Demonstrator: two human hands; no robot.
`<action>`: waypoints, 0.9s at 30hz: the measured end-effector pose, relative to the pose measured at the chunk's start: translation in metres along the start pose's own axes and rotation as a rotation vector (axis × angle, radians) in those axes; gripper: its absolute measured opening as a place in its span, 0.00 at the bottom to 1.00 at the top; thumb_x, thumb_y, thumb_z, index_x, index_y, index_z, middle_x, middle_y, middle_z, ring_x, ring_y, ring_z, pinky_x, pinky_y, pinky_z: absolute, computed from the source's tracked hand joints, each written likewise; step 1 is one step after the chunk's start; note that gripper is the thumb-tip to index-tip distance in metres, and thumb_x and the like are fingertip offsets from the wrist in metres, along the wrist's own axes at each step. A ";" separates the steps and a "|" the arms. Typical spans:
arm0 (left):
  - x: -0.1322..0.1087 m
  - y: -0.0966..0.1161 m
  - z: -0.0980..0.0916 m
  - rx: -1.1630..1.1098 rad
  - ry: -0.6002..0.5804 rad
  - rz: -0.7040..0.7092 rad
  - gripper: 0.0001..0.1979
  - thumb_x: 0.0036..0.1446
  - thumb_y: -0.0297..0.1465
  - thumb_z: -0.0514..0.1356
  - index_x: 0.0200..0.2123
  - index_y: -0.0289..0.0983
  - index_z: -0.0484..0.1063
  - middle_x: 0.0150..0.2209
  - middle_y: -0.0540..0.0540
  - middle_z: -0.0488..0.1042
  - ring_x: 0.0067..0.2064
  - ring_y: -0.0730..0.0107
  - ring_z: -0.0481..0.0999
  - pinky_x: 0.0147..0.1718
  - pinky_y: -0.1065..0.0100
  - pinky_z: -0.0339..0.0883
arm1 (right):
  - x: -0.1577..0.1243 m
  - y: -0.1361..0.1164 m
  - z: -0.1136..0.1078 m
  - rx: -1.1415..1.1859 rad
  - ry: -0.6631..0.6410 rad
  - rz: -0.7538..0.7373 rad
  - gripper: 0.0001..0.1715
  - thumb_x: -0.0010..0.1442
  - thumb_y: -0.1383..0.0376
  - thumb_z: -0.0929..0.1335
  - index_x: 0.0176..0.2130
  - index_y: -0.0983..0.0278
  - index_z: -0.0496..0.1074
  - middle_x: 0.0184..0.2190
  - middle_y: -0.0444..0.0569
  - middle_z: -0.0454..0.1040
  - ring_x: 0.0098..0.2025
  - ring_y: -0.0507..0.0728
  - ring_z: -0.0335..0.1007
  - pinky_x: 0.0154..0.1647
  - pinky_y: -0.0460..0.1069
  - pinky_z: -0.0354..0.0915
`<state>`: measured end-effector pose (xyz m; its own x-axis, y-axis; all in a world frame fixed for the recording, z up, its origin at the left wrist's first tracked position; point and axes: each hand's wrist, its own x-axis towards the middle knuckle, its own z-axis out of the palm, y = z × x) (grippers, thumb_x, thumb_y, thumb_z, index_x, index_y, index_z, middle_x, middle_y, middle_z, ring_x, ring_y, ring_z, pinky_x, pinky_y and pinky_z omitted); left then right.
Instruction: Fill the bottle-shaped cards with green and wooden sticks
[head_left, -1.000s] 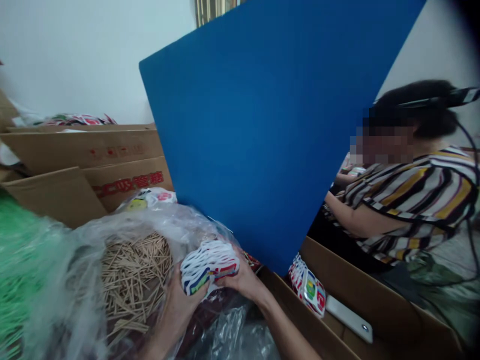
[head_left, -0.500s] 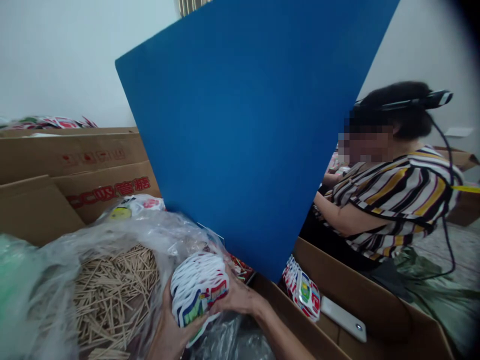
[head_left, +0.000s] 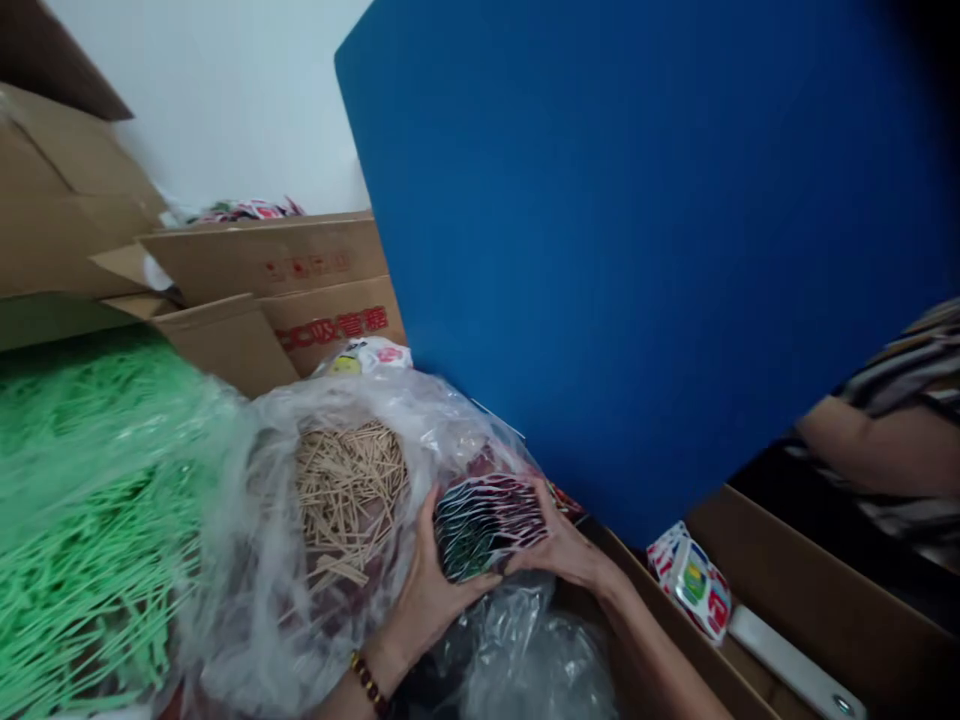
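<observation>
Between my two hands is a stack of printed die-cut cards (head_left: 491,525), with wavy white edges and dark green and maroon sides facing up. My left hand (head_left: 431,590) grips its left side, thumb along the near edge; a beaded bracelet (head_left: 367,685) is on that wrist. My right hand (head_left: 566,548) closes round the right side of the same stack. Just left of them, short thin paper sticks (head_left: 349,490) lie in an open clear plastic bag (head_left: 259,610). Below the hands is crumpled clear plastic (head_left: 540,655).
Green thin sticks (head_left: 82,580) fill a bag at left. Cardboard boxes (head_left: 322,260) stand behind. A large blue panel (head_left: 600,250) rises ahead. On the right, a cardboard box (head_left: 825,570) holds printed cards (head_left: 697,582) and a white flat object (head_left: 795,665); a person's arm (head_left: 885,445) is beyond.
The view has swung left, bringing the green sticks into sight. The held stack now shows dark green and maroon instead of its white side. Both hands still hold it.
</observation>
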<state>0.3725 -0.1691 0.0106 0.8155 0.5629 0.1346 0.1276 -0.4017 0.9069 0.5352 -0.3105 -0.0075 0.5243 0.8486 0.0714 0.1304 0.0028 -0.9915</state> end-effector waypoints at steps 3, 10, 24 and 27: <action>0.006 -0.003 0.003 -0.065 0.034 0.004 0.56 0.42 0.40 0.71 0.66 0.42 0.38 0.65 0.37 0.53 0.64 0.52 0.57 0.62 0.51 0.53 | 0.007 0.010 0.006 0.051 0.008 0.001 0.62 0.34 0.61 0.80 0.62 0.58 0.51 0.55 0.54 0.66 0.55 0.62 0.65 0.57 0.58 0.61; 0.021 0.006 0.002 -0.123 0.147 0.059 0.42 0.48 0.39 0.68 0.61 0.42 0.50 0.61 0.39 0.61 0.61 0.54 0.63 0.60 0.53 0.56 | 0.029 -0.016 0.015 0.079 0.088 -0.085 0.43 0.45 0.62 0.76 0.56 0.60 0.59 0.51 0.52 0.71 0.51 0.60 0.69 0.55 0.56 0.63; 0.008 -0.011 0.004 -0.114 0.002 0.095 0.55 0.39 0.37 0.73 0.64 0.41 0.42 0.62 0.36 0.58 0.62 0.52 0.61 0.61 0.50 0.53 | 0.014 0.014 0.011 0.109 -0.020 0.002 0.55 0.37 0.65 0.79 0.60 0.59 0.55 0.56 0.54 0.68 0.55 0.61 0.67 0.58 0.58 0.62; 0.014 -0.003 0.005 -0.146 0.055 0.097 0.47 0.44 0.36 0.70 0.62 0.40 0.46 0.60 0.37 0.62 0.60 0.55 0.64 0.60 0.52 0.57 | 0.020 0.012 0.017 0.129 0.028 -0.003 0.48 0.41 0.64 0.78 0.58 0.60 0.60 0.54 0.55 0.70 0.53 0.62 0.70 0.55 0.59 0.65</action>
<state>0.3868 -0.1636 0.0076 0.7876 0.5665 0.2424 -0.0367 -0.3496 0.9362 0.5332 -0.2846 -0.0193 0.5479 0.8331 0.0757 0.0238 0.0750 -0.9969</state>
